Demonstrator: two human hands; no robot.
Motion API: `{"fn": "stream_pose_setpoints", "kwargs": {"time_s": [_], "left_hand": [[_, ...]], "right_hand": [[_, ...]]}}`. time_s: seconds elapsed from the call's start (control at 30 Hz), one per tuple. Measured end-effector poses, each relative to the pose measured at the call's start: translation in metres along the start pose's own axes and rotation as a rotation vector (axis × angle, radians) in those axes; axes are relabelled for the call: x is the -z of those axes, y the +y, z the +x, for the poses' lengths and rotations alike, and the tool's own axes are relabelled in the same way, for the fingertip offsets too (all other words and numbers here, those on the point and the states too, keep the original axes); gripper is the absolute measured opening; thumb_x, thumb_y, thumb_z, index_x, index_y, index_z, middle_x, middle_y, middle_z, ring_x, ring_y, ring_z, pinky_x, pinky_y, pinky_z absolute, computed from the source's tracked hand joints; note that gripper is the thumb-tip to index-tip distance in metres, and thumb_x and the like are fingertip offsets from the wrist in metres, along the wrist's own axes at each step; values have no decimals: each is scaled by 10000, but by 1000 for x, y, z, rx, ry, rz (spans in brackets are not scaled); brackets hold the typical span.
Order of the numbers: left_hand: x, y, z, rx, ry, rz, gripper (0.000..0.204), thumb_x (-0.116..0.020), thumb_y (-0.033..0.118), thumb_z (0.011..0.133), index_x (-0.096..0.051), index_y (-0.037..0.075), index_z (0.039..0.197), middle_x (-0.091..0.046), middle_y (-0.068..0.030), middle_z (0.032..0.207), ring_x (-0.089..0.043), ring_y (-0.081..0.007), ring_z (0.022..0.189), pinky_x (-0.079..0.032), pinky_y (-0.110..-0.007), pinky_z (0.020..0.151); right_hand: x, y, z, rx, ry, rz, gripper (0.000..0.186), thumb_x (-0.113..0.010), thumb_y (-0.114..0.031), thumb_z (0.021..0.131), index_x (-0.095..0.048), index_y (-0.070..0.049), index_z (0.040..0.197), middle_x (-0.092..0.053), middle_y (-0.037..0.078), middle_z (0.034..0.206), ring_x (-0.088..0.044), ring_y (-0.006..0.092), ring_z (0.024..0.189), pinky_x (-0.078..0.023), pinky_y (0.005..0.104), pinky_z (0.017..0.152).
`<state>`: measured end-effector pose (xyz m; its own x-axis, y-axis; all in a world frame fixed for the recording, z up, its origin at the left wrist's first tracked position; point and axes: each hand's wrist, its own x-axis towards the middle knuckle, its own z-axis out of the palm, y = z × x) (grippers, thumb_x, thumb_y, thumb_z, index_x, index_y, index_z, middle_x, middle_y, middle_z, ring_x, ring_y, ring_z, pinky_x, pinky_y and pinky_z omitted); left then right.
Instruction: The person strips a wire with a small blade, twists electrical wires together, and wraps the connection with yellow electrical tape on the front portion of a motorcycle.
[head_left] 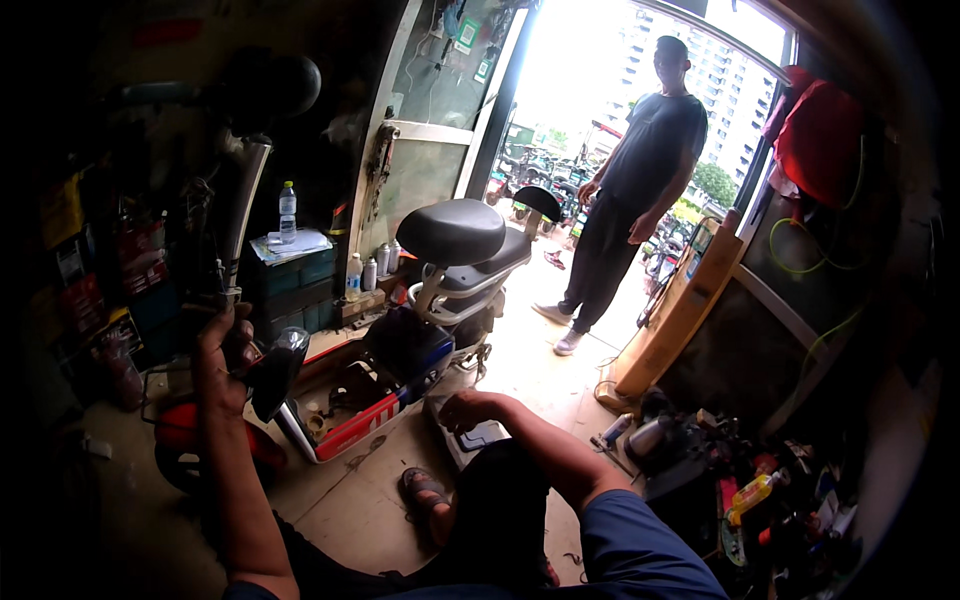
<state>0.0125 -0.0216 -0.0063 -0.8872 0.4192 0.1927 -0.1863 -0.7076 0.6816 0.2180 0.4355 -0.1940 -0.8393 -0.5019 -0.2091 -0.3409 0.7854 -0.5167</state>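
My left hand [222, 355] grips the lower silver steering column [242, 225] of an electric scooter, whose padded seat [450, 228] stands toward the middle. A dark rounded part with a clear lens [288, 345] is beside that hand. The scooter's open red-and-white body [372, 412] shows internal parts. My right hand [467, 410] has curled fingers above a grey toolbox or tray [485, 434]; whatever it holds, if anything, is too small to make out.
A person [650, 160] stands in the doorway. A wooden board [665, 325] leans at right, above a jumble of tools and bottles [750, 495]. Stacked boxes [290, 280] carry papers and a water bottle. Spray cans [380, 255] line the doorframe. My sandalled foot [425, 490] rests on the floor.
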Motion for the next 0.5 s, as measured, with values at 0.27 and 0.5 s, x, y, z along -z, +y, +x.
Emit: {"fn": "stream_pose_setpoints", "kwargs": {"time_s": [0.27, 0.5], "left_hand": [[2, -2, 4, 18, -1, -16, 293, -704, 279, 962, -684, 16, 1090, -630, -14, 740, -535, -76, 523, -398, -204, 465], [5, -1, 5, 18, 14, 4, 265, -697, 286, 972, -672, 51, 1090, -614, 5, 722, -531, -74, 501, -403, -214, 436]], "right_hand": [[-6, 4, 0, -103, 24, 192, 233, -683, -101, 954, -702, -7, 1167, -740, 88, 979, -726, 189, 835, -582, 317, 655], [-5, 9, 1, -35, 13, 285, 212, -658, -113, 968, -700, -18, 1153, -735, 63, 973, -708, 167, 858, -576, 304, 705]]}}
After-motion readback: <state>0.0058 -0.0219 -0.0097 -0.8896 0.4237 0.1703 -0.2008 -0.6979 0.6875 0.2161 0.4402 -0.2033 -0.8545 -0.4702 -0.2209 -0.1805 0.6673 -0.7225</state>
